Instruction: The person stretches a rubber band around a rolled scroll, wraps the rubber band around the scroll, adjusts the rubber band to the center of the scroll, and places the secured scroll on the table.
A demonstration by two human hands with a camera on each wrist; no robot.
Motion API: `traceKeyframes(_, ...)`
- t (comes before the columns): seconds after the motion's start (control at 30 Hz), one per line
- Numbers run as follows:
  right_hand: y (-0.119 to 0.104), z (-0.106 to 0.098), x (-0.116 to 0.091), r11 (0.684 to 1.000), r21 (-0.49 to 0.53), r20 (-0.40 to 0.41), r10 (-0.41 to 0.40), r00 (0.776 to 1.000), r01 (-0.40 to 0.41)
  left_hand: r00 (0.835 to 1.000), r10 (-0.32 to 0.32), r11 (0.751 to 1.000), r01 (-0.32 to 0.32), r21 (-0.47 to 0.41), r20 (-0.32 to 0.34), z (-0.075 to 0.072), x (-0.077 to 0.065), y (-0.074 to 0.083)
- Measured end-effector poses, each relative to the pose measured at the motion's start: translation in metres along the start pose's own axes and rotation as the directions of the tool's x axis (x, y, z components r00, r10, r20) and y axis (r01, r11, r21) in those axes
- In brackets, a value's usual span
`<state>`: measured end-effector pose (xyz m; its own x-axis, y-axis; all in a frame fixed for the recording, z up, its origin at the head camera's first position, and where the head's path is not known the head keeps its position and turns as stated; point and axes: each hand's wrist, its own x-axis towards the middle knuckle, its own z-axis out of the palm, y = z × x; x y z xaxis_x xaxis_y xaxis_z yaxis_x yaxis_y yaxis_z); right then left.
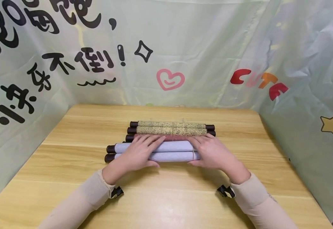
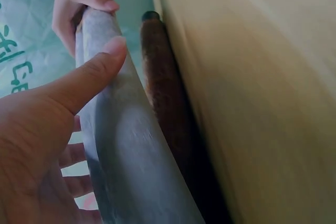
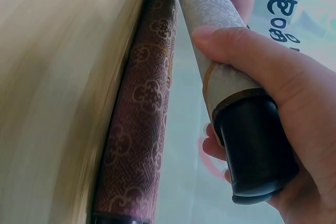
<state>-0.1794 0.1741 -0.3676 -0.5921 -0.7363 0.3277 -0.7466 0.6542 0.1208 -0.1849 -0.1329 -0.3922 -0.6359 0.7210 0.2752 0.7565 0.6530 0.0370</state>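
Note:
Two pale blue scrolls (image 1: 172, 156) with dark end knobs lie side by side between my hands. My left hand (image 1: 139, 152) grips them left of the middle, thumb on the near side and fingers over the far side. My right hand (image 1: 212, 152) holds their right end the same way, near a thin tie cord. In the right wrist view, the pale scroll's black knob (image 3: 257, 145) sits under the palm. Both wrist views show the pale scroll raised above a dark red patterned scroll (image 3: 139, 108), which rests on the table.
Behind the red scroll, two yellow-green patterned scrolls (image 1: 155, 130) lie parallel on the wooden table (image 1: 166, 197). A pale green cloth (image 1: 206, 51) with printed lettering and shapes surrounds the table's back and sides. Black wrist devices (image 1: 226, 191) hang under both sleeves.

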Motion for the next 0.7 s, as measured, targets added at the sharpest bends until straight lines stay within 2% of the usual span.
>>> traceKeyframes(0.23,0.004,-0.003,-0.004,1.0,0.008,0.032,0.026,0.999,-0.026,0.997,-0.013,1.0,0.011,0.019,0.077,0.002,-0.018,-0.017)
traceKeyframes(0.47,0.009,-0.002,-0.006,0.999,0.015,0.048,0.041,0.998,-0.041,0.986,-0.053,0.998,0.049,0.027,0.158,0.003,-0.031,-0.03)
traceKeyframes(0.7,0.01,-0.001,-0.008,0.999,0.016,0.066,0.047,0.997,-0.048,0.99,-0.021,0.999,0.015,0.038,0.139,0.003,-0.031,-0.034)
